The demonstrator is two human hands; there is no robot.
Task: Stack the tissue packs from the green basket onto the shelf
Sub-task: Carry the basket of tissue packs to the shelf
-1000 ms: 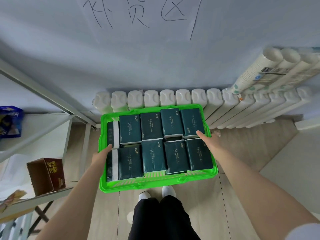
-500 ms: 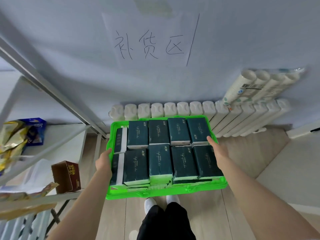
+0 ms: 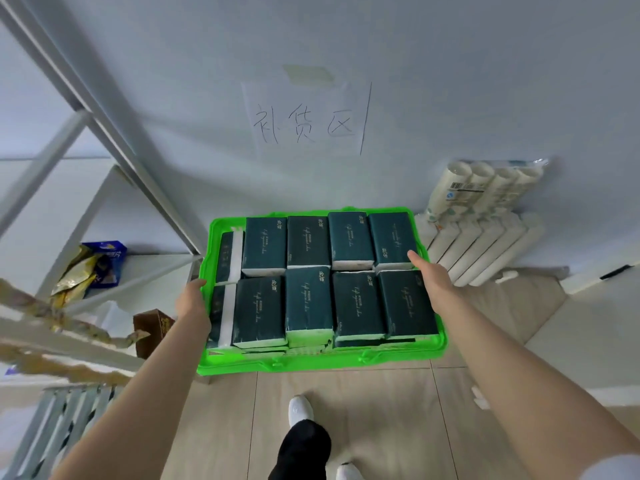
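White-painted metal shelf frame (image 3: 104, 109) fills the far left of what we see, its slanted posts running up and out of view. On one of its boards lie crumpled blue and gold snack packets (image 3: 91, 268), and lower down stands a small brown cardboard box (image 3: 152, 327), partly hidden behind our forearm.

Next comes our left hand (image 3: 192, 303). It grips the left rim of the bright green plastic basket (image 3: 311, 362), with the thumb lying over the top edge; the fingers go under the rim, and we cannot see them. The basket is carried between both hands in front of us, over the pale wooden plank floor (image 3: 381, 427), where a white shoe (image 3: 300, 408) and a black trouser leg (image 3: 304, 448) show below it.

The dark green rectangular tissue packs (image 3: 308, 303) are all in the basket. Eight lie flat in two rows of four, two more stand on edge against the left wall, and further packs show beneath at the near side. Above, on the wall, hangs a white paper sign with handwritten characters (image 3: 304, 116).

Our right hand (image 3: 429, 275) holds the right rim, thumb stretched forward and touching a pack in the far row. At the far right, white sleeves of stacked paper cups (image 3: 485, 188) lean on a row of white wrapped packs (image 3: 485, 247).
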